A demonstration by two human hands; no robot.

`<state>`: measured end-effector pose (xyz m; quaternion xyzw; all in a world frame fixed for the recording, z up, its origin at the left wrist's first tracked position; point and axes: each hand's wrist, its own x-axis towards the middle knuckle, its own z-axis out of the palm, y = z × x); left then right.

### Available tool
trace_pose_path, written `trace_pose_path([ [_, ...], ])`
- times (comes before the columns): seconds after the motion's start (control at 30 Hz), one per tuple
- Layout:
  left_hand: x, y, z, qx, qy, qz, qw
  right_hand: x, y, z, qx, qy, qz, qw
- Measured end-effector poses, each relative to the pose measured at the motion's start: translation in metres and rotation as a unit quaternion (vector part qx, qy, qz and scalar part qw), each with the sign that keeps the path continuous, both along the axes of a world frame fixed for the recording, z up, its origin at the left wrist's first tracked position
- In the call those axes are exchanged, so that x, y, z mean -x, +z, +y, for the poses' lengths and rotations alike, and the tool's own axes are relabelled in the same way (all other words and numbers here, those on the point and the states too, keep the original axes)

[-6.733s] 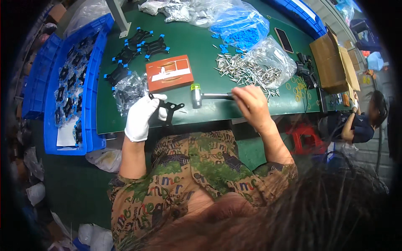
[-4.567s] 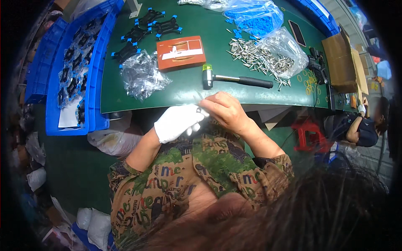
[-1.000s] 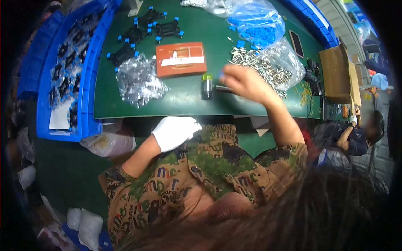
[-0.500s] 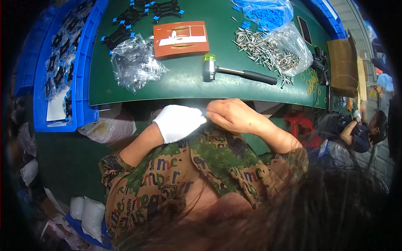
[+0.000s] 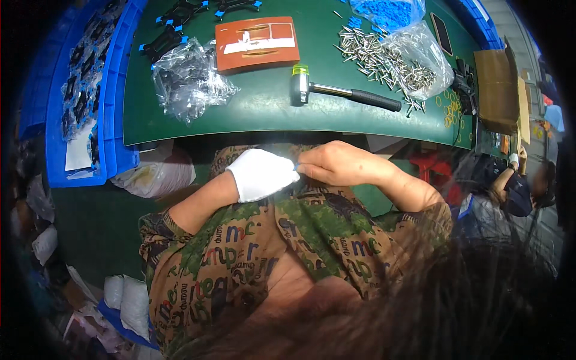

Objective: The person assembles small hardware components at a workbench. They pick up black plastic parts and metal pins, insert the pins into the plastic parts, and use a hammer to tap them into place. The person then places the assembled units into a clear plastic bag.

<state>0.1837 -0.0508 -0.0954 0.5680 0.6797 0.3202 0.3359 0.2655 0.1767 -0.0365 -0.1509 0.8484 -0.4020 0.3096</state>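
Hammer [image 5: 345, 92] — between metal pins [image 5: 384, 60] and hands [image 5: 300, 171].

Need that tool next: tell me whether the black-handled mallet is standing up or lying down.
Lying down: the black-handled mallet rests flat on the green table, untouched by either hand.

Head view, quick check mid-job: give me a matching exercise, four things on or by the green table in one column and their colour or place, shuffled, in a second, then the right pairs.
Things:
1. hammer
2. flat box
3. left hand
4. metal pins

Descriptions:
A. orange-brown, lying at the far side of the table
B. in a white glove, meeting the bare right hand just below the table's near edge
C. black grip, lying on its side near the table's middle
D. silvery heap spilling from a clear bag at the right

Pairs: 1-C, 2-A, 3-B, 4-D
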Motion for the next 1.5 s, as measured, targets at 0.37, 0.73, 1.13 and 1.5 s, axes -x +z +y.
trace_pose_path([
  [0.37, -0.007, -0.008, -0.001, 0.061, 0.011, -0.111, 0.992, -0.005, -0.012, 0.0, 0.01, 0.016, -0.015, 1.0],
  [0.73, 0.021, 0.021, -0.017, 0.095, 0.104, -0.422, 0.896, 0.008, -0.013, -0.003, 0.165, -0.011, -0.034, 0.986],
  [1.13, 0.044, 0.013, -0.008, -0.146, 0.155, -0.566, 0.796, 0.071, -0.009, 0.124, -0.374, -0.132, 0.425, 0.814],
  [1.5, 0.027, 0.023, 0.019, -0.113, 0.272, -0.375, 0.879, 0.066, -0.015, 0.122, -0.222, -0.232, 0.493, 0.809],
])
